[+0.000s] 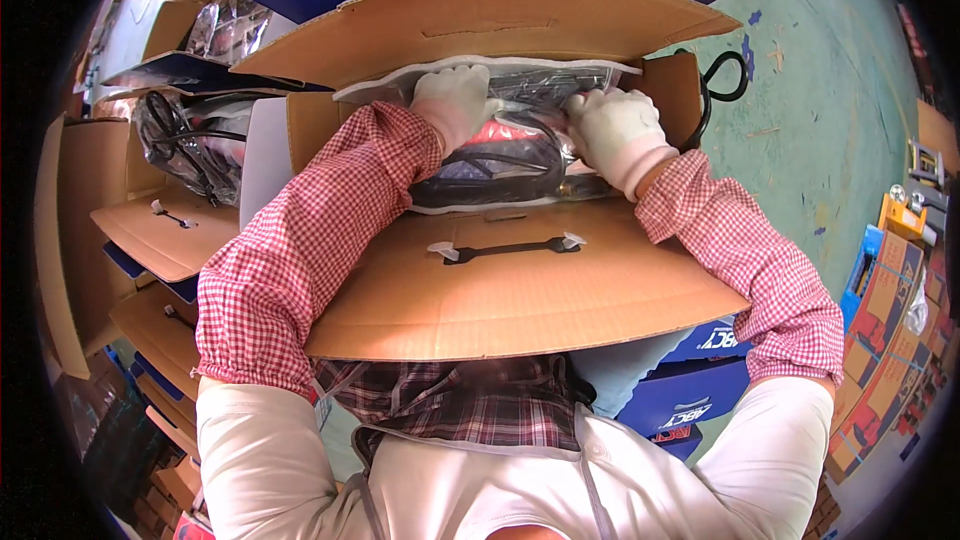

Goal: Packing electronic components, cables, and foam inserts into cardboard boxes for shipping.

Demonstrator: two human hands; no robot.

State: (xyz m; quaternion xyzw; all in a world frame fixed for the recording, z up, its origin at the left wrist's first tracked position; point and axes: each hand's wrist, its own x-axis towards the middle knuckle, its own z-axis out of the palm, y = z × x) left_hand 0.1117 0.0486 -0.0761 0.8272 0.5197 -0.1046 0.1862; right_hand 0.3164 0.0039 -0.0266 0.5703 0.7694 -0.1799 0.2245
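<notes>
In front of me stands an open cardboard box [530, 305] with its near and far flaps folded out. Inside it lies a clear plastic bag [520, 132] over a red and black item with a black cable, its exact kind hidden by the glare and film. White foam edging surrounds the bag. My left hand [455, 105], in a white glove, is closed on the bag's left part with its fingers curled. At the right side, my gloved right hand [615, 135] pinches the bag near the box's right wall. Both forearms wear red checked sleeves.
A black cable loop [728, 75] sticks out past the box's right side. To the left stands another open box [165, 230] with a bagged, cabled item [200, 140]. Blue boxes [690, 390] sit below the near flap. Stacked cartons [880, 340] line the far right.
</notes>
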